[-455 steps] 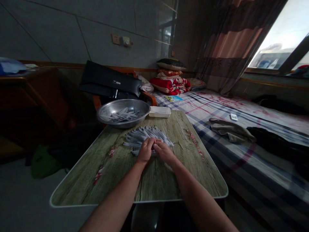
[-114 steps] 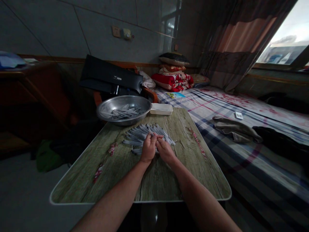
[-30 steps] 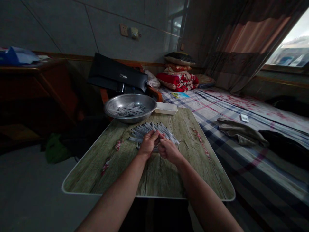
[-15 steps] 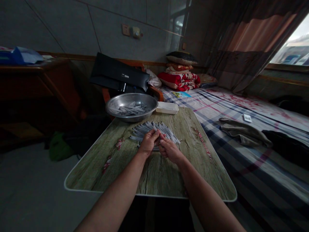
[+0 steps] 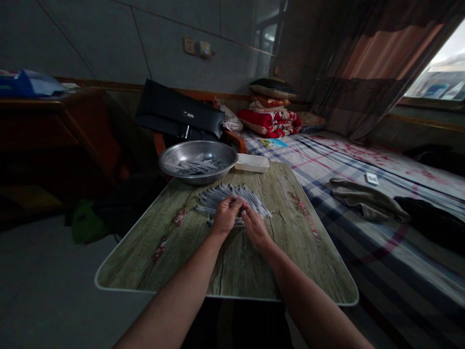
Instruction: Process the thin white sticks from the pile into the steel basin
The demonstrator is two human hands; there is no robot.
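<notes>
In the head view, the person's left hand (image 5: pixel 225 218) and right hand (image 5: pixel 255 231) sit close together over a loose pile of slim grey pen-like tubes (image 5: pixel 232 198), with the fingertips almost meeting at the pile's near edge. The left fingers (image 5: pixel 232 203) are curled and pressed down on the tubes, and the right fingers (image 5: pixel 248 212) angle in toward them, partly closed and touching the tubes as well. Some tubes lie under both hands, but I cannot tell whether either hand has a firm grip on any of them. The pile lies fanned out on a wood-print folding table (image 5: pixel 240 274), directly beneath and ahead of the fingertips. Ahead of the fingers and to the left, a steel basin (image 5: pixel 198 144) at the table's far edge holds more of the same tubes (image 5: pixel 196 166). Just right of the basin, a white plastic tray (image 5: pixel 252 163) sits on the far edge of the table. Farther ahead, left of the fingers, a black monitor (image 5: pixel 178 109) lies tilted on a wooden chair. To the right of the fingers is a bed with a plaid sheet (image 5: pixel 308 157), with a crumpled cloth (image 5: pixel 366 201) lying on it.
</notes>
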